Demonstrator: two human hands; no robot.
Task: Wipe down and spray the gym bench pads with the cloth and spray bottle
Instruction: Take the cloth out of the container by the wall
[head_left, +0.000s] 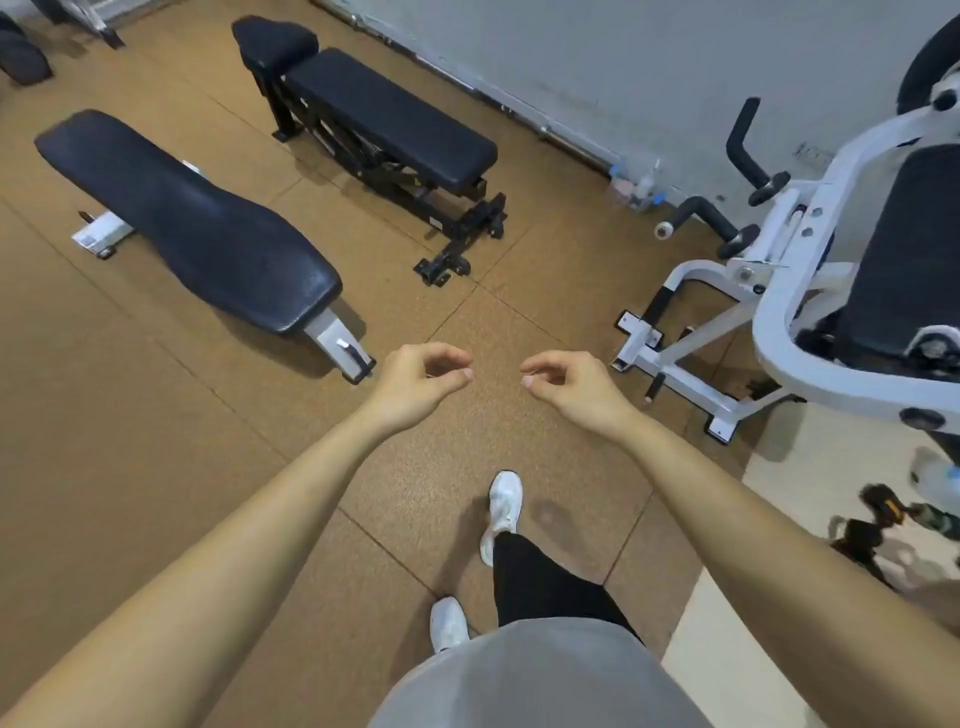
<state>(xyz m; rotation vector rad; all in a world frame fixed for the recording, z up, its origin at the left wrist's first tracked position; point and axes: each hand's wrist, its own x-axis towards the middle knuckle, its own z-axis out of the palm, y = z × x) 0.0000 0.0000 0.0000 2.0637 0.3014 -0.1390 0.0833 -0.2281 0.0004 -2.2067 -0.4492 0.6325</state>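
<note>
The person stands on the brown rubber floor (156, 415), both arms stretched forward. The left hand (423, 376) and the right hand (569, 379) are loosely curled, thumb near forefinger, and hold nothing.

The long black flat bench pad (197, 228) lies at 10 o'clock, and the black adjustable bench pad (389, 117) at 12 o'clock. Their vinyl looks smooth and firm, probably slippery when wet.

At 1 o'clock by the wall stand some clear plastic bottles (636, 187), perhaps the spray bottle; it seems light and best taken at the neck. No cloth is visible.
</note>
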